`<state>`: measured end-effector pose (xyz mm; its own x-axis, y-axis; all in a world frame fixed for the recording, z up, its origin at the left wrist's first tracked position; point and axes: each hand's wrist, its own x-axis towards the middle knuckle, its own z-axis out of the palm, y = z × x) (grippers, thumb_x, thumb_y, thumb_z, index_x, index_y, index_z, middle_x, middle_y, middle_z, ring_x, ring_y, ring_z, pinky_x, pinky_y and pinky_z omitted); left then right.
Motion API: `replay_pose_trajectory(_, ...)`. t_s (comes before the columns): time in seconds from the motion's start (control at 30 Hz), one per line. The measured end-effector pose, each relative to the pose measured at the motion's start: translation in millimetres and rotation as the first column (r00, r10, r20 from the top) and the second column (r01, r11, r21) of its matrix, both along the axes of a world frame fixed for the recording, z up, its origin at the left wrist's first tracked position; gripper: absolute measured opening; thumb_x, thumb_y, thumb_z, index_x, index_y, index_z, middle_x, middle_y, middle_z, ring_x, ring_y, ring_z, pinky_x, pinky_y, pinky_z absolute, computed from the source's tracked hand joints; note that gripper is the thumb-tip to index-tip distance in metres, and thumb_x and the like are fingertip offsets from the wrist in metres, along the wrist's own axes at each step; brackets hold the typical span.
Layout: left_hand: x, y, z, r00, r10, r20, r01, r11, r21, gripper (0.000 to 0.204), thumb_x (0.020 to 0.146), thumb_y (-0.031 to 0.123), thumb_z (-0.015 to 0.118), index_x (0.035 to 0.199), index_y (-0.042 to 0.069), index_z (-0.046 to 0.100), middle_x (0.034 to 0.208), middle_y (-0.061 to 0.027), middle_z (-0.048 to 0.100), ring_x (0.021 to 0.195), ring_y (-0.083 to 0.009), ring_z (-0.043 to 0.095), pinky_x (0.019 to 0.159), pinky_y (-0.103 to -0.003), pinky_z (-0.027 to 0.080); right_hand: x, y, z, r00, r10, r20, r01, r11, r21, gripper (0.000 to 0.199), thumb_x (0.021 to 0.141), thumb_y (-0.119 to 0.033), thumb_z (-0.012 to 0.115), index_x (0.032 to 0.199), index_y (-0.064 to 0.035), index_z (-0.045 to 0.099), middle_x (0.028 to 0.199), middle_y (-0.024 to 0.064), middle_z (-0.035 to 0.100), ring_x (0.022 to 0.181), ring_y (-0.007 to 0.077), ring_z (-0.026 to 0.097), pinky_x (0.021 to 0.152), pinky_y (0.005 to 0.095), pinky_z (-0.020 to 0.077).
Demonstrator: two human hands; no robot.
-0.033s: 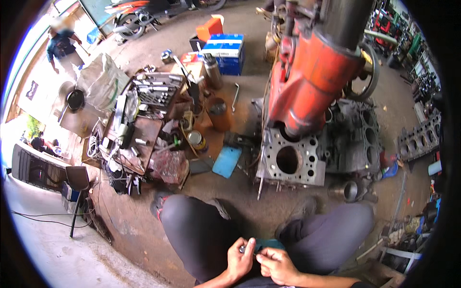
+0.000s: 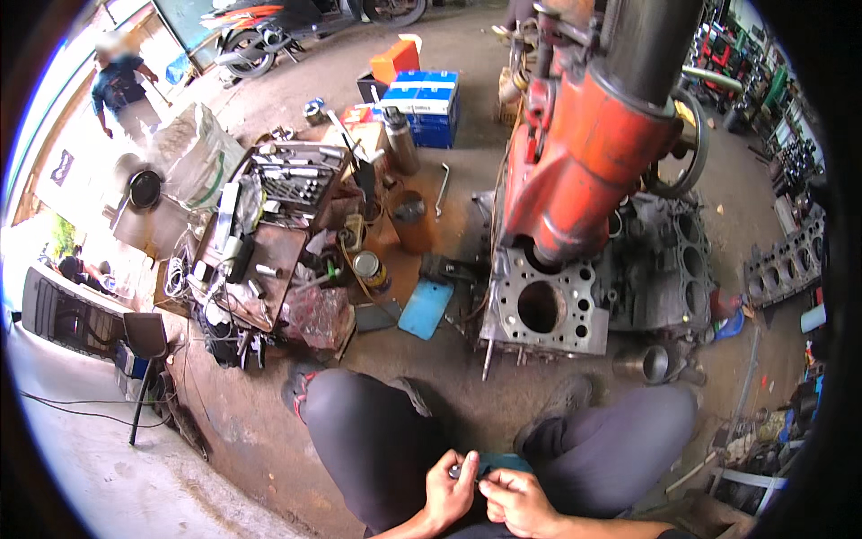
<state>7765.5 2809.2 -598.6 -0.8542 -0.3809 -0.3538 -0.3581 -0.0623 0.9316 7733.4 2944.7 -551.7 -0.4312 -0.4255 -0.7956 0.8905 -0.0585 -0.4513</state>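
Observation:
In my lap, both hands meet over a small dark metal piece, mostly covered by the fingers, so its kind cannot be made out. My left hand (image 2: 449, 492) closes around it with the thumb on top. Close beside, my right hand (image 2: 519, 505) pinches at its right end with bent fingers. Just beyond the fingers lies a teal thing (image 2: 505, 463), perhaps cloth, between my thighs. Ahead and to the right stands an engine block (image 2: 584, 328) with a large round bore. A red machine head (image 2: 584, 171) comes down onto it.
A low table at the left bears wrenches and sockets (image 2: 292, 184). Near my knees lie a blue flat sheet (image 2: 426, 308) and a metal cylinder sleeve (image 2: 654, 363). Behind are a blue box (image 2: 422, 108), a motorcycle (image 2: 256, 40) and a standing person (image 2: 126, 90).
The whole view has shifted very slightly. My hands keep nearly the same grip and place, with the right fingers a little differently bent.

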Motion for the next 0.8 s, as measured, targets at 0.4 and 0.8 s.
replay_pose_trajectory(0.4,0.2,-0.7,-6.8,0.999,-0.048,0.002,0.048,0.997,-0.057,0.027,0.101,0.016,0.057,0.078,0.006,0.049,0.061,0.0018,0.044,0.057,-0.0066,0.036,0.047,-0.027,0.031,-13.0,-7.6,-0.8,0.981,-0.12,0.155,0.14,0.982,-0.125,0.022,0.096,-0.014,0.062,0.076,-0.0115,0.054,0.056,-0.0035,0.046,0.041,0.0077,0.04,0.038,0.026,0.0317)
replay_pose_trajectory(0.8,-1.3,0.8,1.8,0.997,-0.072,-0.003,0.072,0.996,0.059,0.027,0.101,0.015,0.056,0.078,0.006,0.048,0.062,0.0021,0.043,0.059,-0.0067,0.036,0.049,-0.027,0.033,-16.3,-2.1,0.5,0.997,-0.065,-0.032,0.062,0.995,-0.082,0.021,0.097,-0.01,0.059,0.076,-0.008,0.055,0.057,-0.0024,0.048,0.042,0.0084,0.041,0.04,0.0252,0.0321)
